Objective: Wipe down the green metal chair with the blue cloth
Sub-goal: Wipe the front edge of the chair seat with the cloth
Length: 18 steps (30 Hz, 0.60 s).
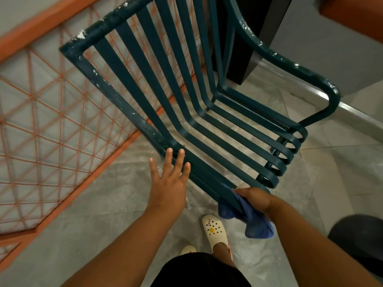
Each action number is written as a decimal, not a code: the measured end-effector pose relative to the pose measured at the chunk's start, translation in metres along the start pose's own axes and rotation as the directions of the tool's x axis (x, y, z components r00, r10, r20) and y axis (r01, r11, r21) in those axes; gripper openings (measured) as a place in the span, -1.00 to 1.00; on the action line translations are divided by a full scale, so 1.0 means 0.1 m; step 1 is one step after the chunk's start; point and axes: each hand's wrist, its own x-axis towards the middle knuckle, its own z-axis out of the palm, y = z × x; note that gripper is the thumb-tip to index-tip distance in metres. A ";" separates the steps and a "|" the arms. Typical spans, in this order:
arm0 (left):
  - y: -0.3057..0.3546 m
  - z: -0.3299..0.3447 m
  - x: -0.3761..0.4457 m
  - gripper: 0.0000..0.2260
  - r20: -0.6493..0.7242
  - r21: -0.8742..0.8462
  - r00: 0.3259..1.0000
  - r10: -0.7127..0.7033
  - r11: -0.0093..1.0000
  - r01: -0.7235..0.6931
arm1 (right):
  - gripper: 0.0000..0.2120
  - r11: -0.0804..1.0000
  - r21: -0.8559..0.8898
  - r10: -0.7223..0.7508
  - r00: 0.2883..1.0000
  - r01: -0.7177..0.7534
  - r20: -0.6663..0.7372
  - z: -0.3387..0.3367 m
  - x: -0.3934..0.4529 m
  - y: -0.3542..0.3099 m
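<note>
The green metal chair (186, 96) fills the middle of the head view, tilted, with slatted back and seat and white paint flecks on its frame. My right hand (256, 197) grips the blue cloth (253, 222) against the near side rail of the seat, by its front corner. The cloth hangs down below the rail. My left hand (169, 183) is spread flat with fingers apart, its fingertips resting at the same rail further back. It holds nothing.
An orange lattice railing (51, 125) runs along the left, close behind the chair's back. A dark pillar (248, 38) and a grey wall stand at the right. A dark round object (360, 241) sits at the lower right. My feet in cream clogs (215, 230) stand on grey floor tiles.
</note>
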 end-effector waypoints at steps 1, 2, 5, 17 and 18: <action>0.00 0.00 0.00 -0.26 0.003 -0.008 1.000 0.003 1.000 -0.003 | -0.69 0.998 -0.012 0.059 0.997 -0.058 0.042 -0.02 0.02 -0.08; 0.00 0.00 -0.01 -0.26 0.007 -0.018 1.000 0.005 1.000 -0.005 | -0.69 0.995 -0.015 0.095 0.992 -0.094 0.085 -0.02 0.03 -0.17; 0.00 0.02 0.01 -0.27 -0.007 -0.049 1.000 -0.011 0.999 0.011 | -0.65 0.996 0.048 0.072 0.985 -0.080 0.159 0.08 0.11 -0.45; -0.03 0.20 0.02 -0.41 -0.159 -0.571 0.882 -0.445 0.770 0.286 | -0.68 0.682 -0.072 -0.712 0.639 0.728 -0.290 0.91 0.04 -1.10; -0.06 0.20 0.03 -0.46 -0.150 -0.605 0.856 -0.494 0.731 0.316 | -0.59 0.601 -0.189 -0.796 0.561 0.776 -0.228 0.99 0.08 -1.12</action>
